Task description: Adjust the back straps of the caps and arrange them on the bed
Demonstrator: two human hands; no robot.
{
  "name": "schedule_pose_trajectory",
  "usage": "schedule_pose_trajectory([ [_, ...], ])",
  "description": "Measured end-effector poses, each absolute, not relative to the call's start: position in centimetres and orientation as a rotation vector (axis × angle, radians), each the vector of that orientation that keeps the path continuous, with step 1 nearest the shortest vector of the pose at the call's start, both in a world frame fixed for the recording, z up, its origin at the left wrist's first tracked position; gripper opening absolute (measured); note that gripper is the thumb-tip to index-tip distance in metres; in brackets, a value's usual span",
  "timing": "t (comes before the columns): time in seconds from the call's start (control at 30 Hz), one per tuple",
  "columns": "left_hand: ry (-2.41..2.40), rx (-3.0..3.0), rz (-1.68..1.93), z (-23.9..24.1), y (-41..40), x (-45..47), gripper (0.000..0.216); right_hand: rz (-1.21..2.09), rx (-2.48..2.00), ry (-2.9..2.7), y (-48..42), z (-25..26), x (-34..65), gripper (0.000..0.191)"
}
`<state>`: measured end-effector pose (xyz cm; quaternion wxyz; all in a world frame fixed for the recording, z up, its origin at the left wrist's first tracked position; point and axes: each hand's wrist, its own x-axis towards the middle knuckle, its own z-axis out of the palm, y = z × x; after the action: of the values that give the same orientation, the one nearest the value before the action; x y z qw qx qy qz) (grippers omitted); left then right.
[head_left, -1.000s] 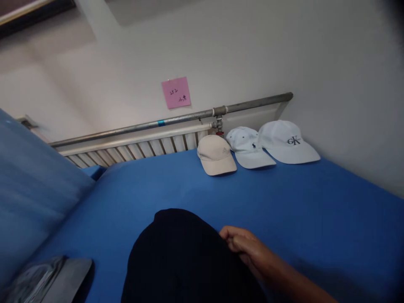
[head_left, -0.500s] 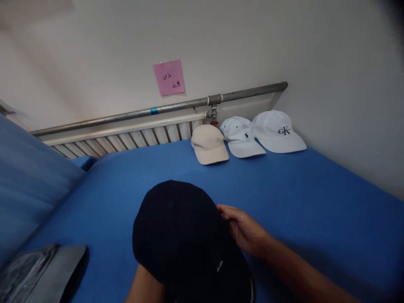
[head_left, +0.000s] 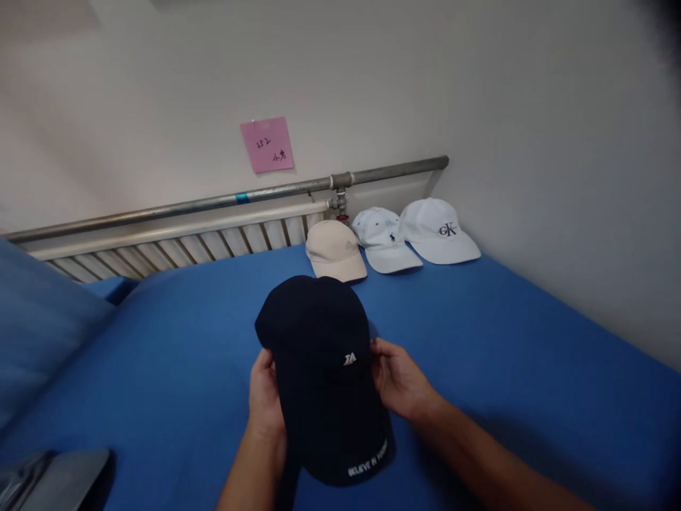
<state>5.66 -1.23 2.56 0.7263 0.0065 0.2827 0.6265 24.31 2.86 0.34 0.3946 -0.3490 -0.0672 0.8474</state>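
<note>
A black baseball cap (head_left: pixel 324 383) with a small white logo and white lettering along its brim is held between my two hands, above a blue surface (head_left: pixel 202 333). The brim points toward me. My left hand (head_left: pixel 267 394) grips the left edge, its fingers partly hidden behind the cap. On the opposite edge, my right hand (head_left: pixel 400 376) pinches the side with thumb and fingers. Beyond it, a beige cap (head_left: pixel 334 248), a white cap with a small dark emblem (head_left: pixel 380 238) and a white cap with dark letters (head_left: pixel 433 227) stand in a row.
Part of a grey cap (head_left: pixel 69 475) lies at the lower left. A blue curtain (head_left: pixel 42 326) hangs on the left. Along the back run a radiator (head_left: pixel 181 248) and a metal pipe (head_left: pixel 202 204). A pink note (head_left: pixel 267 145) is on the wall.
The black cap has moved away from me, and its whole brim now shows. My left hand, hidden behind the cap before, has come into sight at its left edge. The view has shifted slightly right.
</note>
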Motion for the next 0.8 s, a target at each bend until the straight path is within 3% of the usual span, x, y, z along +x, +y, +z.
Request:
schedule_pose_trajectory([
  [0.13, 0.452, 0.15, 1.402, 2.1, -1.1, 5.1, 0.041, 2.107, -0.88, -0.137, 3.3, 0.0, 24.4, 0.008],
  [0.4, 0.044, 0.452, 1.173, 2.0, -0.9, 3.9, 0.04, 2.092, -0.855, -0.095, 2.9, 0.3, 24.2, 0.011],
  [0.7, -0.031, 0.482, 1.116, 2.2, -1.2, 2.5, 0.041, 2.276, -0.548, -0.237, 2.9, 1.2, 25.1, 0.002],
  [0.8, -0.018, 0.486, 1.082, 1.9, -1.5, 2.7, 0.043, 2.263, -0.581, -0.221, 3.3, 1.2, 25.4, 0.011],
])
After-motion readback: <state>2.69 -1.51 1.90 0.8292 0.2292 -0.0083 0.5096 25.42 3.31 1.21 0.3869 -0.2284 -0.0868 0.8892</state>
